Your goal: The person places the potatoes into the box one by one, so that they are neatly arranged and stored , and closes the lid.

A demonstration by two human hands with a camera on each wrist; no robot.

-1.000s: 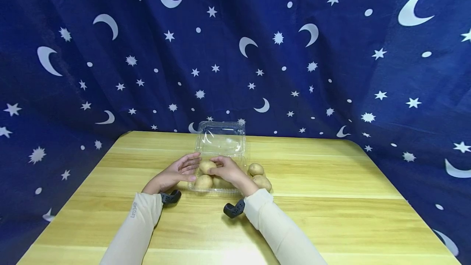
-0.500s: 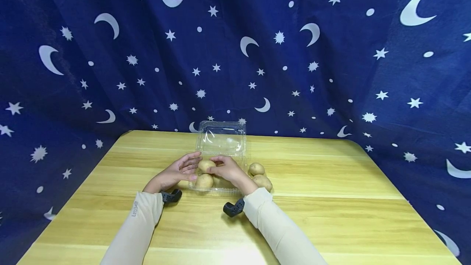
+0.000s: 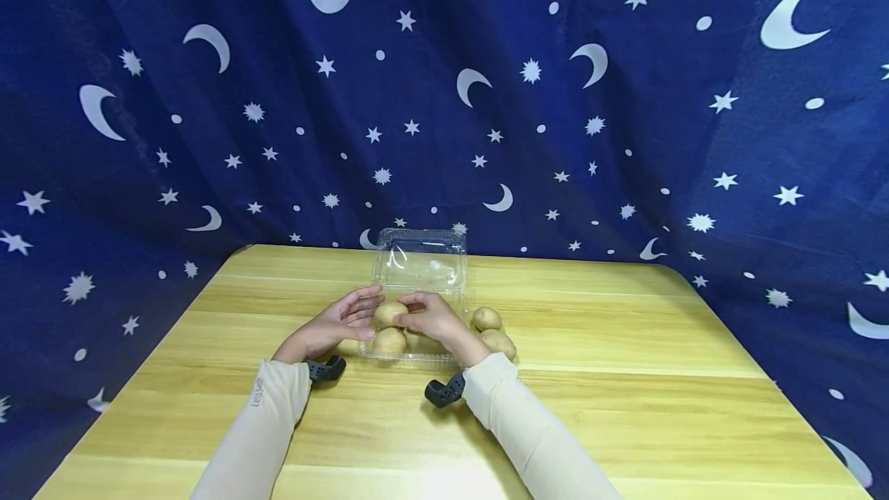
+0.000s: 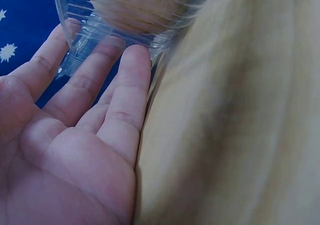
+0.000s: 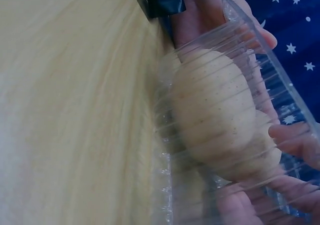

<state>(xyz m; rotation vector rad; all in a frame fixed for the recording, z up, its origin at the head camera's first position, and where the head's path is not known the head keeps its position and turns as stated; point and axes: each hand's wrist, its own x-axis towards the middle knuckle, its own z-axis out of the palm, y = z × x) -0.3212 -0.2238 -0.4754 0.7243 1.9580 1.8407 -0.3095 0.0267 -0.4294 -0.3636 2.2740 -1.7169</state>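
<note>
A clear plastic clamshell box [image 3: 444, 356] stands on the table with its lid [image 3: 420, 262] raised at the back. Inside, toward the left side, are two potatoes, one in front of the other. My right hand [image 3: 436, 322] pinches the rear potato [image 3: 386, 316] between thumb and fingers. In the right wrist view the front potato [image 5: 212, 105] shows large through the ribbed wall, overlapping the rear one. Held along the box's left side, my left hand [image 3: 335, 328] has its fingers extended. Its fingertips [image 4: 135, 57] are right at the plastic wall in the left wrist view.
Two more potatoes lie on the table just right of the box, a smaller one [image 3: 487, 319] behind a larger one [image 3: 498, 343]. A blue curtain [image 3: 625, 137] with moons and stars hangs behind the wooden table [image 3: 625, 407]. Each wrist wears a black camera mount.
The rear potato has shifted very slightly left in my right hand's grip. My left hand stays at the box's side. The head view has drifted a little.
</note>
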